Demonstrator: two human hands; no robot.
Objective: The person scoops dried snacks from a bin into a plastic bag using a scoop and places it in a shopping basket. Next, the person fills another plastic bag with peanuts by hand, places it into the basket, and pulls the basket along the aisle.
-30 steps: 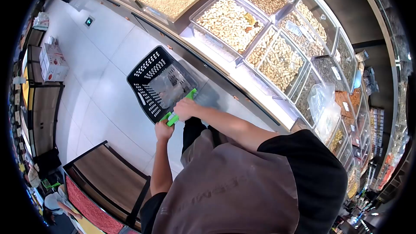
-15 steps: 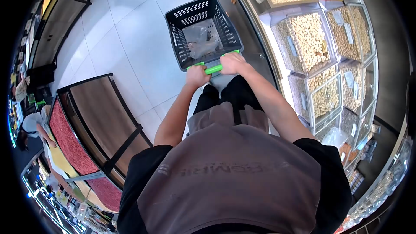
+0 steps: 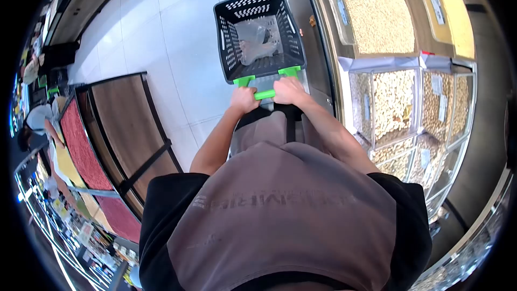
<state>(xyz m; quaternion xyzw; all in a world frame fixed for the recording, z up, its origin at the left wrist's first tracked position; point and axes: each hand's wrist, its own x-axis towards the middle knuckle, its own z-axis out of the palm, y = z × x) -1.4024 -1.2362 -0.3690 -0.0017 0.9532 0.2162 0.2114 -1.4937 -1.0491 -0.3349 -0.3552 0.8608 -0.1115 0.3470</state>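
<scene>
Both my hands are wrapped around the green handle (image 3: 264, 95) of a shopping cart with a black basket. My left hand (image 3: 245, 99) closes on its left part, and my right hand (image 3: 289, 90) grips the right part. Ahead of them is the black perforated basket (image 3: 264, 68), joined to the handle by green brackets. Crumpled clear plastic (image 3: 259, 48) lies on the basket's bottom; whether anything is inside it I cannot tell.
On the right, clear bins of peanuts (image 3: 393, 100) stand beside open bins of pale grains (image 3: 371, 11) and a yellow food (image 3: 444, 13). At left is a wooden display stand (image 3: 126, 121) with red goods (image 3: 83, 140). A person (image 3: 40, 121) stands beyond it. Pale floor tiles (image 3: 188, 38) run ahead.
The bins at right have shifted down in view, and more of the grain and yellow bins shows. The basket now sits straighter before me. Both hands keep their hold on the handle.
</scene>
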